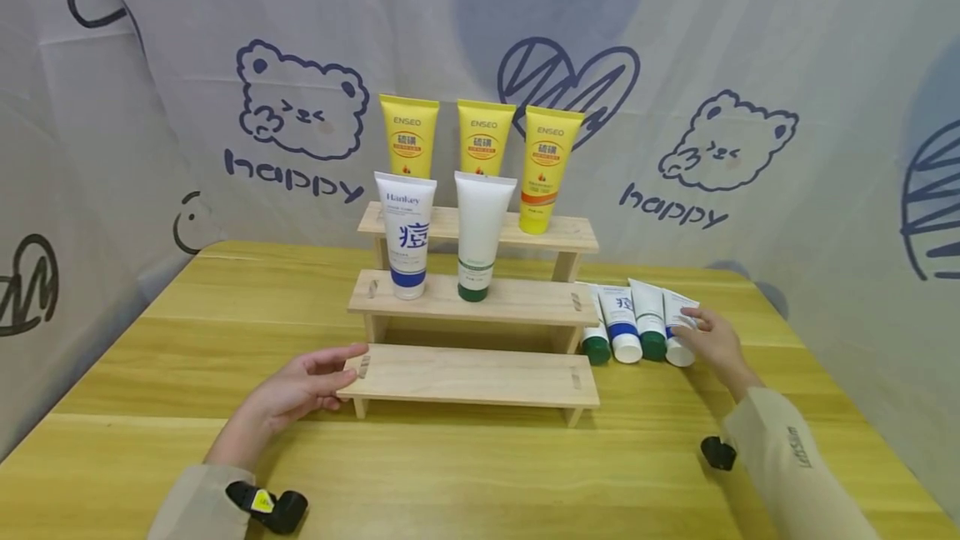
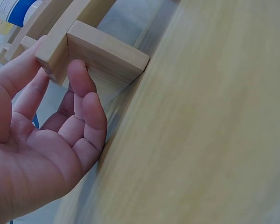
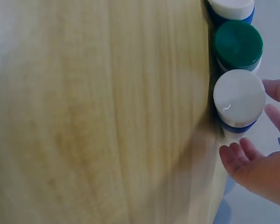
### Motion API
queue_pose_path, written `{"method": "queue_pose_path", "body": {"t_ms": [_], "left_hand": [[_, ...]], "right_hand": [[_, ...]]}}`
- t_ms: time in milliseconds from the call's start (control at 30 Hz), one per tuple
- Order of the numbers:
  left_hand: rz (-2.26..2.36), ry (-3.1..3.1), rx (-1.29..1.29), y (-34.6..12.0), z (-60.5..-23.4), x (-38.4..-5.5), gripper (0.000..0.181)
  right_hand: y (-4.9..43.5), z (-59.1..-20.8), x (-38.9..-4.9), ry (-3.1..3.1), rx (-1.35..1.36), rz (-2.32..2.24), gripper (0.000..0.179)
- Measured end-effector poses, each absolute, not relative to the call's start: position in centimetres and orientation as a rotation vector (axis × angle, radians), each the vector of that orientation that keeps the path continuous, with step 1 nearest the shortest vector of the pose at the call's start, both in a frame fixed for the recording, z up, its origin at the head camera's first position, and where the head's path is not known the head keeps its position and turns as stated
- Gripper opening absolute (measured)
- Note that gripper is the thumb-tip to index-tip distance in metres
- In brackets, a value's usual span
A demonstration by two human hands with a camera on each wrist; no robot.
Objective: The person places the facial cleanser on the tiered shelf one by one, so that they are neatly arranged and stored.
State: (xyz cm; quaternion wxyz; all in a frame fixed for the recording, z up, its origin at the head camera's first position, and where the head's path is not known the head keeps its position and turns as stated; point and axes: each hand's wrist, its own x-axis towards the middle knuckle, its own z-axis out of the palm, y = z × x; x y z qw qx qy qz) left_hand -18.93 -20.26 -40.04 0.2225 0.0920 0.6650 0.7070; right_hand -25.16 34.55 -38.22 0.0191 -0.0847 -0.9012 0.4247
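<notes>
1. Fingers of the right hand (image 1: 718, 346) stand parted around the rightmost tube (image 1: 673, 307), contact unclear.
2. Its white cap (image 3: 239, 96) looks stiff, the best hold; the body probably light, soft, slick.
3. It lies beside other tubes (image 1: 619, 307) on the surface (image 1: 637, 457).
4. Left hand (image 1: 298, 390) pinches the wooden stand (image 1: 465, 373) by its lowest shelf.

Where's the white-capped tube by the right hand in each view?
Head: the tube lies right of centre, by the right hand.
Left wrist: not in it.
Right wrist: right of centre, its white cap facing the camera.
Shared landmark: the wooden table, visible in all three.
</notes>
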Motion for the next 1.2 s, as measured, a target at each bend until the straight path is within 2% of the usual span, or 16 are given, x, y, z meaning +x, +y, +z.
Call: {"method": "queue_pose_path", "body": {"t_ms": [133, 700, 967, 1200], "left_hand": [[1.952, 1.836, 0.254, -20.22, -40.05, -18.93, 0.036], [1.948, 1.855, 0.248, -20.22, -40.32, -19.12, 0.034], [1.953, 1.848, 0.278, -20.29, -40.09, -18.89, 0.038], [1.96, 1.838, 0.265, -20.2, -39.99, -18.8, 0.038]], "right_hand": [[34.85, -38.55, -25.27, -2.856, -0.283, 1.341, 0.059], [34.59, -38.54, -25.34, -2.884, -0.327, 1.374, 0.052], [34.47, -38.46, -25.33, -2.856, -0.488, 1.418, 0.052], [34.42, -38.34, -24.74, -2.715, -0.453, 1.589, 0.052]]}}
